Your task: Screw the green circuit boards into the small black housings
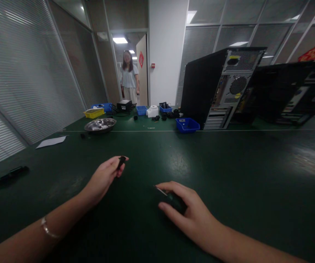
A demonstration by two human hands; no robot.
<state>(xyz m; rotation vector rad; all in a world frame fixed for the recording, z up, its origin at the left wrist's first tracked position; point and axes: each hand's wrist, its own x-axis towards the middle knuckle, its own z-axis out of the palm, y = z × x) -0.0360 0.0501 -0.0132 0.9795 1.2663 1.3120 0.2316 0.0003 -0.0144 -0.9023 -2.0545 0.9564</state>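
My left hand (106, 177) is raised over the dark green table (223, 164), its fingers pinched on a small black part (121, 160) whose kind I cannot make out. Lower and to the right, my right hand (188, 208) curls its fingers and thumb round a screwdriver (173, 201) with a dark handle. The tool's thin pale shaft (161, 191) points up and left, toward my left hand. A gap separates the two hands. Part of the screwdriver's handle is hidden in my palm.
A metal bowl (100, 125) with small parts, a yellow tray (93, 113) and a blue bin (187, 125) stand toward the back. A computer tower (201, 87) rises at back right. A dark long object (10, 176) and white paper (51, 141) lie left. A person (130, 78) stands by the doorway.
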